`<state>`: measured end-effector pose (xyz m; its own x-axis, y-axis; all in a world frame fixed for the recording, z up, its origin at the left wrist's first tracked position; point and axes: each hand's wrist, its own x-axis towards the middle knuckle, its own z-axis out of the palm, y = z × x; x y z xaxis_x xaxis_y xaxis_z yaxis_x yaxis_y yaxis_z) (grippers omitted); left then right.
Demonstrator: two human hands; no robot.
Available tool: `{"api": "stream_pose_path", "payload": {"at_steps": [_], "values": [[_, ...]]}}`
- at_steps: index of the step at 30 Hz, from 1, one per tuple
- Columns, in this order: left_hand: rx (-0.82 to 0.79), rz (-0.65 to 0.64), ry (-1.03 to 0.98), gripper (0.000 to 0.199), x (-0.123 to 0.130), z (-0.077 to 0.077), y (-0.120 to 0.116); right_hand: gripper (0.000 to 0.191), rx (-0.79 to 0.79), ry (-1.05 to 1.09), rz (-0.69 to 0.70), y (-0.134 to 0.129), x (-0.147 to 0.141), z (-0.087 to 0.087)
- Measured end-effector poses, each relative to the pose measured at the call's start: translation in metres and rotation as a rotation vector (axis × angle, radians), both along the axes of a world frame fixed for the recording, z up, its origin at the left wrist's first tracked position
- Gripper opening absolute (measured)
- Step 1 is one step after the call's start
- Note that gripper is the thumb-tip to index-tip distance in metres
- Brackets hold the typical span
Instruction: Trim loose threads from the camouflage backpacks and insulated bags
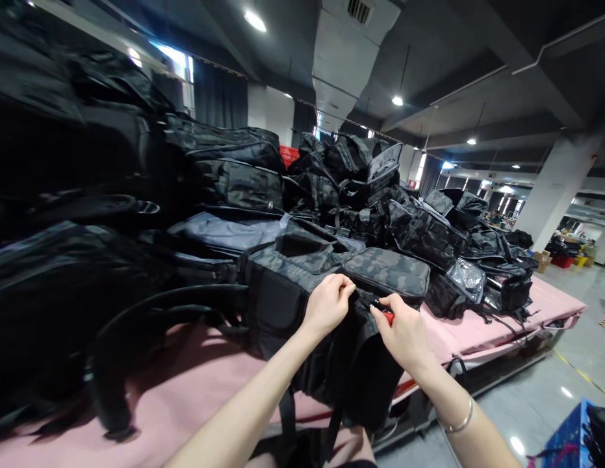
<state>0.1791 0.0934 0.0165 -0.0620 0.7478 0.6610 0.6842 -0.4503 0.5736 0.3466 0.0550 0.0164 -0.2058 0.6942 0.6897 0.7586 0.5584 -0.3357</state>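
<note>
A black and dark camouflage backpack [277,296] lies in front of me at the edge of a pink-covered table [205,383]. My left hand [329,302] is closed in a pinch on the backpack near its middle seam. Close to its right, my right hand [404,331] is closed around a small red and black tool [389,317]; most of it is hidden by the fingers, so its kind is unclear. The tool's dark end is near the backpack's fabric, and I cannot tell whether they touch. A camouflage-topped panel [387,270] of the backpack rises just beyond my hands.
Many similar bags [365,162] are heaped along the table behind and to the right. More dark bags [63,312] crowd the left side, with a padded strap [107,364] hanging there. A blue crate [565,432] stands on the floor at the lower right.
</note>
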Motion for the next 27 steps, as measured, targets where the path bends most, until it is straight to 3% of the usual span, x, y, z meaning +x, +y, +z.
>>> {"api": "stream_pose_path", "payload": {"at_steps": [6, 11, 14, 17, 22, 27], "values": [[0.030, -0.048, -0.010, 0.019, 0.000, -0.001, -0.001, 0.018, 0.027, -0.035, -0.066, 0.002, -0.002, -0.002], [0.039, -0.090, -0.145, 0.021, -0.006, 0.001, -0.005, 0.015, -0.098, 0.085, 0.133, 0.003, 0.006, 0.004], [0.006, -0.245, -0.253, 0.033, -0.012, 0.001, -0.013, 0.017, -0.090, 0.149, 0.132, 0.001, 0.016, 0.003], [-0.013, -0.378, -0.216, 0.044, -0.011, -0.001, -0.018, 0.019, -0.018, 0.148, 0.052, -0.002, 0.025, -0.004], [0.099, -0.066, 0.036, 0.022, 0.005, -0.005, -0.009, 0.022, 0.026, 0.101, 0.046, -0.002, 0.029, -0.015], [0.139, 0.169, 0.387, 0.021, 0.020, -0.004, 0.000, 0.023, 0.066, 0.077, 0.045, -0.001, 0.029, -0.017]]}}
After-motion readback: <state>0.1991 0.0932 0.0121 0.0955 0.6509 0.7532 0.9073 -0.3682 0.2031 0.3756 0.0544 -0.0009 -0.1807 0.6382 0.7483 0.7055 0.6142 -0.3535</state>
